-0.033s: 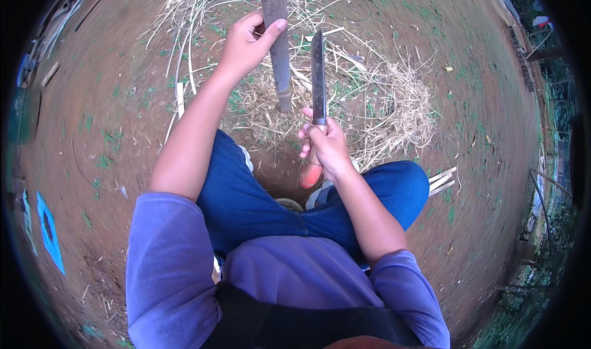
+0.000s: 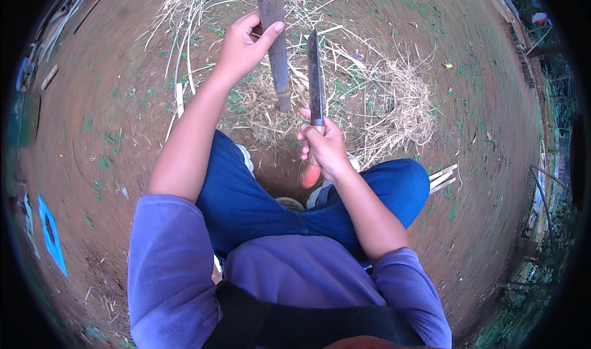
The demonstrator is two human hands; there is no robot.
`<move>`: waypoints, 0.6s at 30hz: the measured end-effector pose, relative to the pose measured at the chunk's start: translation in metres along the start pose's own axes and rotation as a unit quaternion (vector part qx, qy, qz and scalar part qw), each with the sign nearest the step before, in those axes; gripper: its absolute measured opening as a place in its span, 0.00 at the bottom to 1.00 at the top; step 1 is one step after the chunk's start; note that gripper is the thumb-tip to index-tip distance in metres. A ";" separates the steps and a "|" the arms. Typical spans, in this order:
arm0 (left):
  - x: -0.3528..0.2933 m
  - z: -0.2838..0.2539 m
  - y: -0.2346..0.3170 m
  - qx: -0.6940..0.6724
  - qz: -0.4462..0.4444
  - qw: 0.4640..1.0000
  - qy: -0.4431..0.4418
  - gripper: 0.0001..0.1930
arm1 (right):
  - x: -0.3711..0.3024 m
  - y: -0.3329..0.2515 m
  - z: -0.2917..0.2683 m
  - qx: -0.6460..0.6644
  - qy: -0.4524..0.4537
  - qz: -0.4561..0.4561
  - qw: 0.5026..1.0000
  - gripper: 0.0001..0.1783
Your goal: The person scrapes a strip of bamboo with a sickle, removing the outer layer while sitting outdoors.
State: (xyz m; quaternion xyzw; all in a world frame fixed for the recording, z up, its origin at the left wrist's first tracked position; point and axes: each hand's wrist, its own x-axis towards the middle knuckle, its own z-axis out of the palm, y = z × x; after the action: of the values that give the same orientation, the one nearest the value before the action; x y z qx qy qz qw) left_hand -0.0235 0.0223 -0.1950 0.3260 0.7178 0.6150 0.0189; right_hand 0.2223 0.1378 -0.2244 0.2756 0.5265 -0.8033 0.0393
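Note:
My left hand [image 2: 243, 46] grips a long, dark grey, tapering piece [image 2: 275, 47], its thumb across the front and its fingers partly hidden behind. The piece runs off the top of the picture and narrows toward me, with a ring and a paler stub at its near end. I cannot tell if it is bamboo or wood. In my right hand [image 2: 328, 144] is a knife [image 2: 315, 78] with a long dark blade and an orange-red handle end. Its blade points away from me, to the right of the grey piece, with a gap between them.
Pale shavings [image 2: 400, 103] lie heaped on the brown earth beyond my legs, with longer strips [image 2: 191, 16] at the far left. A few split sticks [image 2: 442, 178] rest beside my right knee. A blue scrap [image 2: 52, 235] lies at the left.
The knife's blade has tipped slightly to the left, closer to the grey piece. The far part of that piece has shifted a little left with my left hand.

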 end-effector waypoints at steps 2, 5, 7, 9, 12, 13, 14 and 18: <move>-0.006 0.004 0.012 -0.019 -0.018 1.000 -0.005 0.12 | 0.002 0.008 -0.004 -0.016 0.015 0.005 1.000 0.25; -0.007 0.002 0.013 -0.015 -0.022 1.000 -0.009 0.11 | 0.008 0.019 -0.003 -0.027 0.030 0.025 0.999 0.27; -0.005 0.005 0.014 -0.006 -0.002 1.000 -0.009 0.11 | 0.013 0.019 0.001 -0.037 0.046 0.029 0.998 0.28; -0.001 0.009 0.013 0.002 0.001 1.000 -0.016 0.12 | 0.019 0.016 0.004 -0.042 0.059 0.028 0.997 0.28; 0.003 0.012 0.003 0.010 0.029 0.999 -0.029 0.11 | 0.017 0.003 0.011 -0.080 0.039 -0.001 0.996 0.27; 0.005 0.014 -0.001 0.009 0.042 0.998 -0.035 0.11 | 0.011 -0.006 0.017 -0.094 0.039 -0.020 0.995 0.25; 0.002 0.015 0.001 -0.008 0.040 0.999 -0.037 0.11 | 0.006 -0.012 0.023 -0.101 0.024 -0.066 0.992 0.25; -0.003 0.015 0.003 -0.031 0.043 0.998 -0.042 0.09 | 0.000 -0.016 0.028 -0.119 0.002 -0.106 0.987 0.23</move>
State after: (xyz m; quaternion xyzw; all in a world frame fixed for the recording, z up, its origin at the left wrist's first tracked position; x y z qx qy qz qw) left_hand -0.0135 0.0338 -0.1968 0.3810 0.6825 0.6228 0.0327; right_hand 0.2054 0.1203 -0.2026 0.2136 0.6448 -0.7338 -0.0145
